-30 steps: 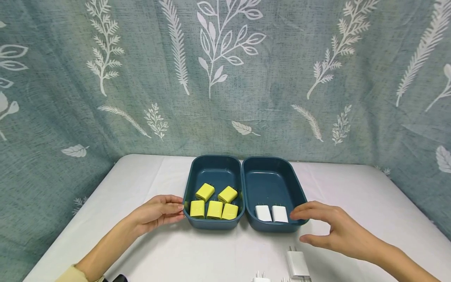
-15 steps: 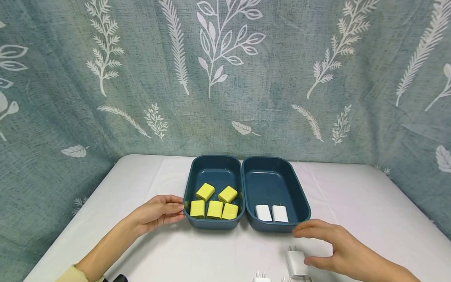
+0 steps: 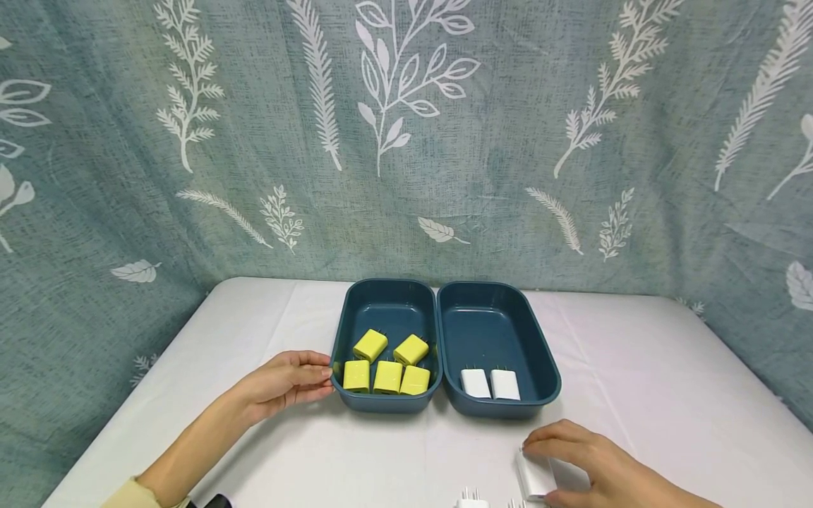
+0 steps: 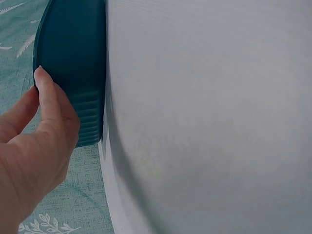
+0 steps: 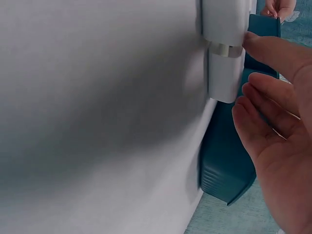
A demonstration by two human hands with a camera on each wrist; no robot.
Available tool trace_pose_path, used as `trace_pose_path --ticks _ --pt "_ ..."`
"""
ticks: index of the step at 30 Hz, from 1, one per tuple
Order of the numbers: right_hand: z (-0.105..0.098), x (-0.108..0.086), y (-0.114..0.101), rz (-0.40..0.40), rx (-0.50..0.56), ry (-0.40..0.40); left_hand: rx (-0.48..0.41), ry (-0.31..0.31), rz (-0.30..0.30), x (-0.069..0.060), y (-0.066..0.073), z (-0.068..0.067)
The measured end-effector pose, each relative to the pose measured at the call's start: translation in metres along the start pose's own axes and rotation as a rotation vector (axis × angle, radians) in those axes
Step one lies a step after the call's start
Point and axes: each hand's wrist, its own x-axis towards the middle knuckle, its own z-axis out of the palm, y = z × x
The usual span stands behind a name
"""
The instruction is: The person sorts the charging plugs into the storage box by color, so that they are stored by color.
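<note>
My left hand [image 3: 286, 384] pinches the rim of the left dark-blue bin [image 3: 387, 404], which holds several yellow charger plugs [image 3: 387, 377]. In the left wrist view its fingers rest on the bin's outer wall [image 4: 73, 53], one digit behind the rim. My right hand [image 3: 591, 462] is over a white charger plug [image 3: 536, 480] on the table, thumb at its near end and fingertips around the far, pronged end. The right wrist view shows those fingers curved loosely beside the plug [image 5: 224, 78]; the thumb tip is by the joint with a second white plug [image 5: 225, 19].
A right dark-blue bin [image 3: 485, 331] stands against the left one, with two white plugs [image 3: 504, 384] at its near end. Another white plug [image 3: 471, 503] shows at the bottom edge of the head view. White cloth [image 3: 635, 353] covers the table; a patterned curtain [image 3: 406, 212] hangs behind.
My right hand has moved from the right bin's near corner toward me and down, over the white charger plug. The left hand and both bins have stayed put.
</note>
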Motion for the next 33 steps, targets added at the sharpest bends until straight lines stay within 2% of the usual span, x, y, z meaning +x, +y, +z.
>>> trace_pose_path --ticks 7,14,24,33 --pt "0.0067 -0.0029 0.0047 -0.052 -0.019 0.018 -0.010 0.006 -0.008 -0.0007 -0.0009 -0.0003" --pt "0.0089 -0.0027 0.0059 -0.044 -0.015 0.000 -0.016 0.014 -0.012 -0.0014 -0.0021 -0.0010" --pt "0.0084 -0.0019 0.0074 -0.102 -0.010 0.035 -0.001 0.010 -0.003 -0.0013 -0.0019 -0.0007" --pt "0.0000 0.0013 0.0017 -0.081 0.001 0.074 0.000 0.014 -0.004 -0.0002 -0.0006 0.0004"
